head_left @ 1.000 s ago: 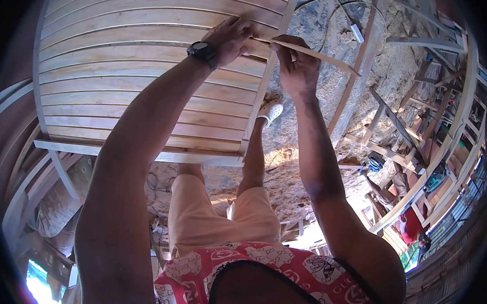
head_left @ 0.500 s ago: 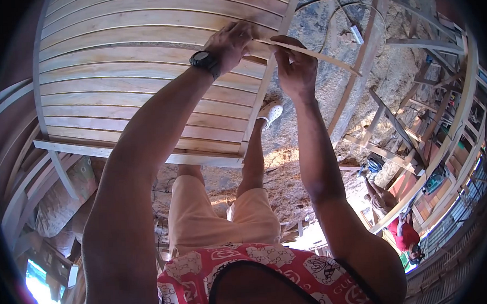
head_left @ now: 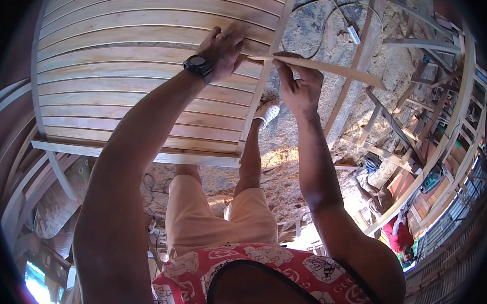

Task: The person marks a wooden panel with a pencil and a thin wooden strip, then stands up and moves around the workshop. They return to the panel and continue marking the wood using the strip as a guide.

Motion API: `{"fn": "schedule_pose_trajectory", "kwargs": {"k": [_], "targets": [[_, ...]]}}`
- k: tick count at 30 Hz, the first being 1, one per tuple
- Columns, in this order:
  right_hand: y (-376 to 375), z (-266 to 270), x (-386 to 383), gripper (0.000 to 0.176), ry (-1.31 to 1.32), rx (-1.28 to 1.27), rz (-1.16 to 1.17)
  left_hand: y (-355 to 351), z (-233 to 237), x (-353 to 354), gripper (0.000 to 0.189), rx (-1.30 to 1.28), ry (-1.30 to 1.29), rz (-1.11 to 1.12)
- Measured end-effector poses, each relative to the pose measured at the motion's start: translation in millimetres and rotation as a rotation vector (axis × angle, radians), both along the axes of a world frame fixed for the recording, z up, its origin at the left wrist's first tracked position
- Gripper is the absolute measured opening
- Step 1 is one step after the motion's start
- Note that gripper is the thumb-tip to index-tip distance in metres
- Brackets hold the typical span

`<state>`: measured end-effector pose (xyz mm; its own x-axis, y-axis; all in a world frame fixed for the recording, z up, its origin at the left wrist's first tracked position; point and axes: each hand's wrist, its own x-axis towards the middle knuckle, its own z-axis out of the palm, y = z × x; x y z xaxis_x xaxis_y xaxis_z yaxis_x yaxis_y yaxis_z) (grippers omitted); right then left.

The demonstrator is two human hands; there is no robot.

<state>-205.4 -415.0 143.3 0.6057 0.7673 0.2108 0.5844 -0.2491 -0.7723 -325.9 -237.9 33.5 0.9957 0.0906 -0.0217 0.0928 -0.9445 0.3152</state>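
Slatted wooden panel (head_left: 142, 75) lies across upper left. Left hand (head_left: 222, 44), wristwatch (head_left: 198, 64) on, rests on its slats by the side rail, fingers bent and touching the end of the thin wooden strip (head_left: 338, 70); whether it actually grips the strip can't be made out. Right hand (head_left: 301, 87) pinches the strip between thumb and fingertips, just off the panel's edge; the strip runs out rightward over rocky ground (head_left: 314, 24).

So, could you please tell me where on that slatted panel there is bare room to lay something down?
Bare: the slats of the panel left of the left hand, out to the side rail, and those above it. Crowded: the right rail, where the left hand and right hand meet at the strip; the forearm crosses the lower slats.
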Motion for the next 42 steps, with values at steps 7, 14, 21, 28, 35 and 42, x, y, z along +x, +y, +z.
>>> {"fn": "schedule_pose_trajectory", "kwargs": {"k": [7,14,21,28,35,42], "targets": [[-9.0,-31.6,-10.6,0.013,0.117,0.035,0.002,7.2,8.9,-2.8,0.068,-0.043,0.115,-0.060],[-8.3,-33.8,-14.4,0.014,0.143,0.085,0.009,7.3,7.9,-2.1,0.064,-0.074,0.131,-0.057],[-10.5,-35.5,-12.1,0.010,0.082,0.084,0.029,5.3,7.4,-2.1,0.060,-0.079,0.131,-0.033],[-6.4,-29.3,-13.6,0.012,0.035,0.044,0.036,1.6,7.5,-3.4,0.059,-0.094,0.094,-0.016],[-6.9,-26.4,-10.0,0.012,0.070,-0.007,0.042,-17.0,-0.1,-13.3,0.045,-0.221,-0.113,0.179],[-5.5,6.2,-17.5,0.013,0.005,-0.012,-0.036,-29.1,-22.0,-20.7,0.032,-0.381,-0.141,0.158]]}}
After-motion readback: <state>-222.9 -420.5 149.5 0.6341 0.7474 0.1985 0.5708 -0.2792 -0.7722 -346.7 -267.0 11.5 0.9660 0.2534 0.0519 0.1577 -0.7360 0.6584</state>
